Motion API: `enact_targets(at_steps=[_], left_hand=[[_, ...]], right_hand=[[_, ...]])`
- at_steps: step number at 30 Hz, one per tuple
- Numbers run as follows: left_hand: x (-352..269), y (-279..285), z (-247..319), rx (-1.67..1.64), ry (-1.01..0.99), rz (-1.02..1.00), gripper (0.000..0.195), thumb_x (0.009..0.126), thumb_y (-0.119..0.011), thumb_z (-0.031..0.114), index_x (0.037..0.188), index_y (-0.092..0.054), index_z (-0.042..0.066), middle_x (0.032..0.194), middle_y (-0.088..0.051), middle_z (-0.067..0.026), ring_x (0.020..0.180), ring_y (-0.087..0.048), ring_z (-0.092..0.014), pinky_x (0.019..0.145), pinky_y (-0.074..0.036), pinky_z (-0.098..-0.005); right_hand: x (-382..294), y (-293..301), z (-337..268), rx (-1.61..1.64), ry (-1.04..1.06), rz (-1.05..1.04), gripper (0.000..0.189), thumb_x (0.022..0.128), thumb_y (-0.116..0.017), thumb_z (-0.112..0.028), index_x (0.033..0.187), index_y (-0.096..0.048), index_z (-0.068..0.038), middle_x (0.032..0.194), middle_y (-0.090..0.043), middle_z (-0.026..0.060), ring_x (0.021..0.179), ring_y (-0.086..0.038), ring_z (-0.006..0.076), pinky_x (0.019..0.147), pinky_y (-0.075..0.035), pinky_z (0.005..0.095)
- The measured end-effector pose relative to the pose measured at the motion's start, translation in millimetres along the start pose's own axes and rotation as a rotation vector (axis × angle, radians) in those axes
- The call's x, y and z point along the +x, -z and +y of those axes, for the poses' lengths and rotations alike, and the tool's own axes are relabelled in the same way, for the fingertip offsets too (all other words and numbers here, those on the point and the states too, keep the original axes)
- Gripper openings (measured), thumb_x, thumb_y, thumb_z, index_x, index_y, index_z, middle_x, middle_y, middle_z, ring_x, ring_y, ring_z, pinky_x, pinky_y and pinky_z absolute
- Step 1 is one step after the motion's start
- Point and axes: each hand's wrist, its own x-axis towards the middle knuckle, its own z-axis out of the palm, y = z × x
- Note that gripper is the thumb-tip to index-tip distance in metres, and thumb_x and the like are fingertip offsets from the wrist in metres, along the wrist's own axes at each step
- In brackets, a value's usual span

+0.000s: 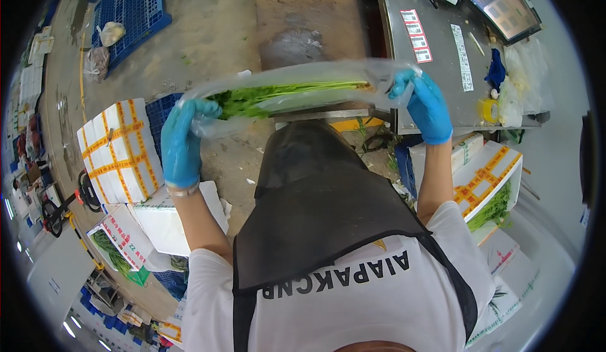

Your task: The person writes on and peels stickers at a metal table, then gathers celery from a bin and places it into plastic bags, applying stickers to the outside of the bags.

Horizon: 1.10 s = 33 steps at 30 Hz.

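A long clear plastic bag (322, 70) is stretched sideways between my two blue-gloved hands. Inside it lies a bunch of leafy green stalks (293, 89), leaves toward the left and root ends toward the right. My left hand (182, 139) grips the bag's left end beside the leaves. My right hand (423, 101) pinches the gathered plastic at the other end, past the roots. The bag hangs above the near edge of a wet brown worktop (307, 34). Parts of the leaves look blurred.
A grey metal table (440, 82) at right bears printed label strips (416, 37), yellow tape (488, 110), plastic bags (511, 96) and a screen (505, 7). Taped foam boxes (120, 150) stand at left, another box with greens (490, 181) at right. A blue pallet (132, 11) lies farther off.
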Motion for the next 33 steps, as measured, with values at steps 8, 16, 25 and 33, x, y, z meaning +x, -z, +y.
enact_targets(at_steps=[8,16,25,33], left_hand=[[49,28,-40,-0.496,0.238,-0.212,0.037,0.094,-0.052,0.013,0.125,-0.052,-0.008,0.118,-0.061,-0.0169,0.118,-0.056,-0.029,0.103,-0.043,-0.0414],[63,-65,-151,0.208,-0.068,-0.354,0.054,0.092,-0.046,0.001,0.145,-0.035,0.004,0.129,-0.052,-0.0061,0.11,-0.05,-0.015,0.096,-0.042,-0.0298],[68,-41,-143,-0.027,0.32,-0.633,0.047,0.09,-0.061,0.022,0.131,-0.053,0.002,0.104,-0.061,-0.0018,0.091,-0.057,-0.012,0.083,-0.045,-0.0232],[52,-13,-207,-0.204,0.229,-0.322,0.023,0.095,-0.056,0.023,0.104,-0.066,0.005,0.096,-0.067,-0.0076,0.096,-0.062,-0.016,0.091,-0.047,-0.0294]], right_hand=[[11,-62,8,0.027,-0.071,-0.13,0.045,0.094,-0.046,-0.01,0.137,-0.045,0.004,0.138,-0.051,0.0148,0.118,-0.056,0.0219,0.095,-0.047,0.0339],[81,-136,111,-0.118,-0.276,-0.233,0.014,0.081,-0.064,-0.013,0.089,-0.062,-0.002,0.08,-0.057,-0.0002,0.07,-0.048,0.0088,0.06,-0.041,0.0258],[80,-136,122,-0.971,0.104,-0.143,0.027,0.08,-0.062,-0.03,0.091,-0.063,-0.005,0.081,-0.065,0.0181,0.076,-0.063,0.0361,0.065,-0.048,0.0416],[106,-43,191,-0.433,-0.243,0.018,0.027,0.086,-0.057,-0.022,0.097,-0.071,-0.002,0.093,-0.071,0.0115,0.087,-0.065,0.0193,0.082,-0.05,0.0335]])
